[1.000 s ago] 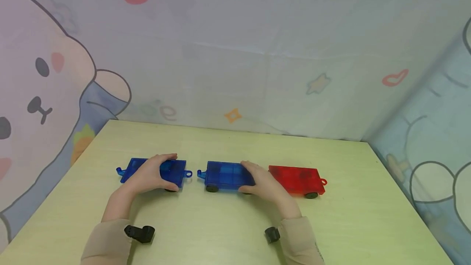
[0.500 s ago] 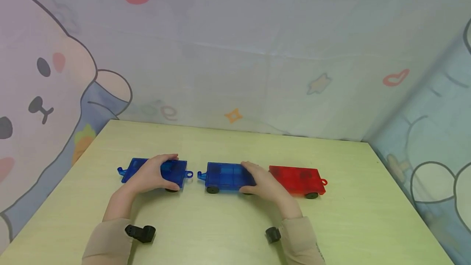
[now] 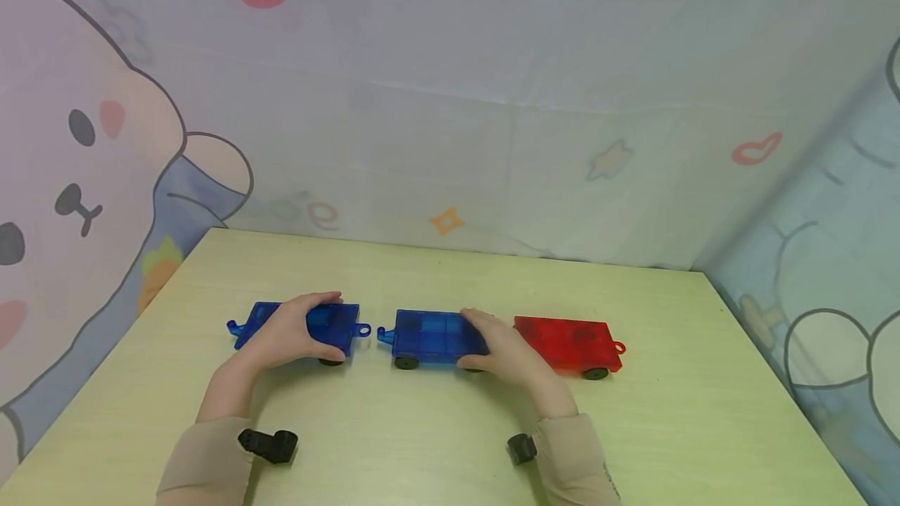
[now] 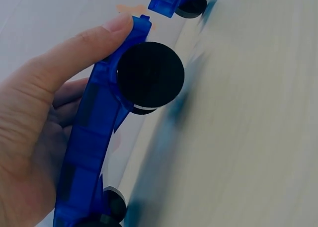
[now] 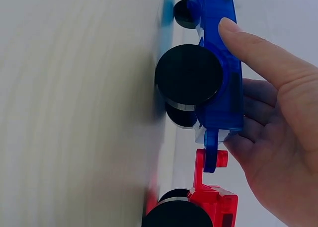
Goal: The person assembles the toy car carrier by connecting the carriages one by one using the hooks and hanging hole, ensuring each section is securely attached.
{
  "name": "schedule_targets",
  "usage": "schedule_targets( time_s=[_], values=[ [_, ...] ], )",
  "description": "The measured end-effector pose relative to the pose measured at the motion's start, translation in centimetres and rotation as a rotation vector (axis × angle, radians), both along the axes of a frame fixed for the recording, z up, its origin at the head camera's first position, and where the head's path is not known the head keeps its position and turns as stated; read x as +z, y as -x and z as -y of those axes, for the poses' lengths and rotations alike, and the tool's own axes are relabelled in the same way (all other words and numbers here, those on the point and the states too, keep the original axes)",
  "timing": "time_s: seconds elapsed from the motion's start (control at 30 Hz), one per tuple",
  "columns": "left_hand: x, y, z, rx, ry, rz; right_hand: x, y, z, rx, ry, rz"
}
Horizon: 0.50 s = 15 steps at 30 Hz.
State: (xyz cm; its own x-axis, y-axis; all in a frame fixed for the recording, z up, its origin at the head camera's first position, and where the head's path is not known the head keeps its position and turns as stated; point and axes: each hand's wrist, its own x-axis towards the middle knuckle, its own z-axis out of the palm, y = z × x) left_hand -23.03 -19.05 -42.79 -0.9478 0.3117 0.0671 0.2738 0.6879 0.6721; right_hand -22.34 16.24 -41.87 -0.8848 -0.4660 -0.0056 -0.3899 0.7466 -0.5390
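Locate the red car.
In the head view, the red car is on the table, rightmost of three, beside the blue car the right hand holds.

No word or number is showing clearly enough for reading. Low on the wall cloth (image 3: 436, 100), a pink mark (image 3: 323, 215) is looking like a small letter "e", but whether it is forming a letter or only a curl, I cannot tell. Just to the left of it, pale green marks (image 3: 288, 208) are appearing too faint. Along the outer edge of the right sleeve (image 3: 573, 451), small dark marks (image 3: 610, 481) are running, too tiny for reading.
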Motion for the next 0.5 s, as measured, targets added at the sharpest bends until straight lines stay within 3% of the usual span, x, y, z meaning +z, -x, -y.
schedule_targets(
  time_s=[0.5],
  values=[
    [0.31,-0.05,-0.72,0.0,-0.044,-0.015,-0.1,0.14,0.07,-0.001,0.002,-0.005]
  ],
)
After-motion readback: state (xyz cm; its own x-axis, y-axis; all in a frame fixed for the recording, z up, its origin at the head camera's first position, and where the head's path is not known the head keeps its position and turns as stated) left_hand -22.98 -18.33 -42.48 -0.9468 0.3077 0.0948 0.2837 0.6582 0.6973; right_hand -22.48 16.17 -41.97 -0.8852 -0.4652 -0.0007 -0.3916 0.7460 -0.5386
